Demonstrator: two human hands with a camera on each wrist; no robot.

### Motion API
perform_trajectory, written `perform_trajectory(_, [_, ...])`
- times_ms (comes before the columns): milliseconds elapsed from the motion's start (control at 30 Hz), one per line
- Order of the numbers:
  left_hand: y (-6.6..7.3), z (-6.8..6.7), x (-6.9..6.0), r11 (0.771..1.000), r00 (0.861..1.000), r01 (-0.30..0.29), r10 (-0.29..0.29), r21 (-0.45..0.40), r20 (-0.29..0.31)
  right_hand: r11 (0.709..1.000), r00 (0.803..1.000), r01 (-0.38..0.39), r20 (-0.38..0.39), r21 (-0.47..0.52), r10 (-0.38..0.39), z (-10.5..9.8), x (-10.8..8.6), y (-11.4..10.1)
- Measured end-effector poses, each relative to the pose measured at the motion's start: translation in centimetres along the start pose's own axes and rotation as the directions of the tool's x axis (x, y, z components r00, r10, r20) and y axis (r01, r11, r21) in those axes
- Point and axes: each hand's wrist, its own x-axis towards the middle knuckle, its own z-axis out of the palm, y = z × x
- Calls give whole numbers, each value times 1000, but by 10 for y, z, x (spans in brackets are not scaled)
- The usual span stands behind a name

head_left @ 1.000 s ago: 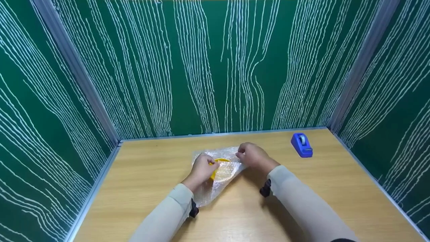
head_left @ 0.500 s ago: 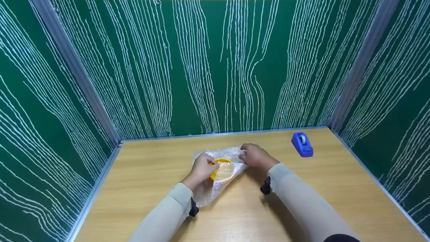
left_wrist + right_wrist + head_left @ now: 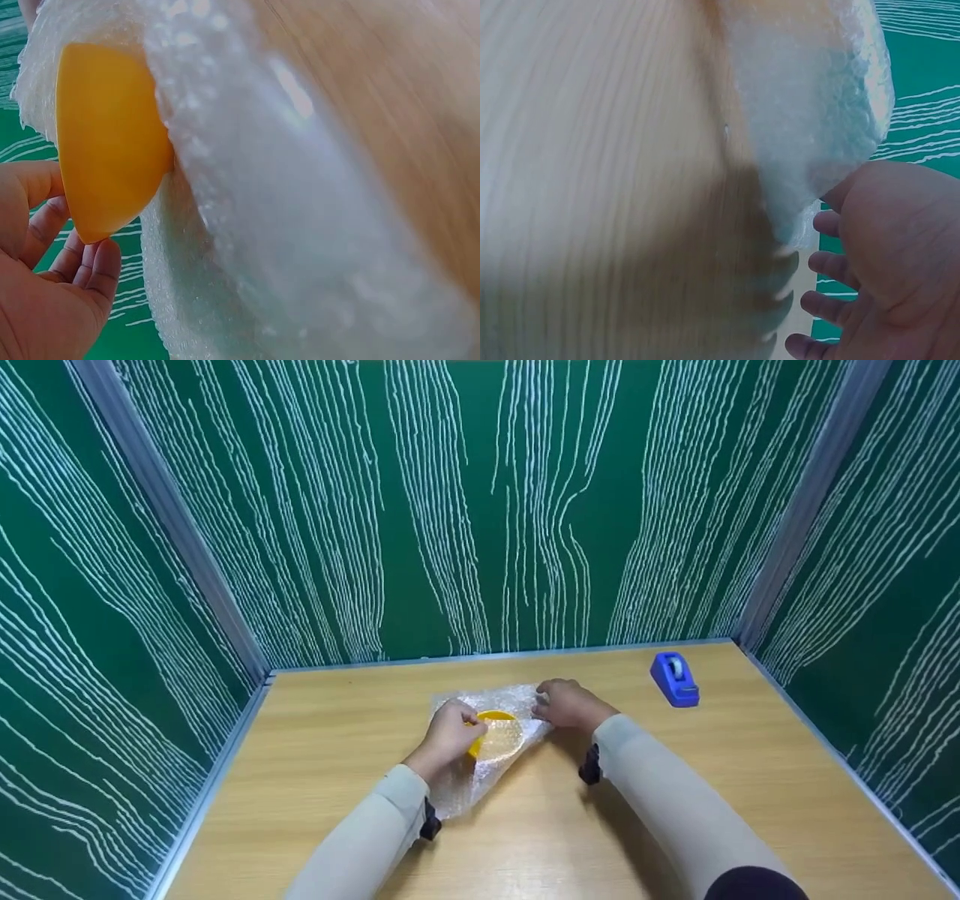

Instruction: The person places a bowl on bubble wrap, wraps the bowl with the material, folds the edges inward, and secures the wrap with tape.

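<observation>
A yellow bowl [image 3: 112,142] lies partly covered by a sheet of bubble wrap [image 3: 474,791] on the table. One flap of the wrap crosses the bowl's mouth, leaving the far rim and left side bare. My left hand [image 3: 448,736] pinches the bowl's left edge, and in the left wrist view its fingers and thumb bend around that rim. At the right side of the wrap, my right hand [image 3: 568,705] holds a corner between thumb and forefinger. The right wrist view has the other fingers spread apart and the thumb tip hidden behind the wrap [image 3: 817,112].
A blue tape dispenser [image 3: 675,681] stands at the back right of the wooden table [image 3: 322,780]. Green panels [image 3: 420,645] with white wavy lines enclose the back and both sides, joined by grey metal posts.
The right hand has shifted very slightly at the corner of the wrap. The left hand keeps its hold on the bowl, and the bowl stays in place.
</observation>
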Motion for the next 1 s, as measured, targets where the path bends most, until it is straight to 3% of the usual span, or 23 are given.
perform_trajectory(233, [-3, -1, -1, 1000, 1000, 7, -7, 0, -4, 1000, 999, 13, 49, -20, -12, 2, -1, 2])
perform_trajectory(533, [0, 1, 0, 1000, 1000, 21, -21, -11, -2, 995, 990, -84, 119, 52, 78, 1, 0, 6])
perform_trajectory(667, [-2, 2, 0, 999, 999, -37, 38, 11, -20, 994, 990, -89, 119, 63, 81, 1, 1, 4])
perform_trajectory(800, [-3, 4, 0, 999, 998, -47, 48, 15, -29, 990, 988, -102, 124, 93, 90, 2, 1, 2])
perform_trajectory(900, [-2, 5, -1, 1000, 1000, 8, -8, -3, -14, 987, 985, -120, 134, 104, 105, 2, 0, 3])
perform_trajectory(1000, [-2, 4, 1, 1000, 1000, 6, -6, -13, -4, 986, 986, -120, 133, 116, 104, 2, 0, 3])
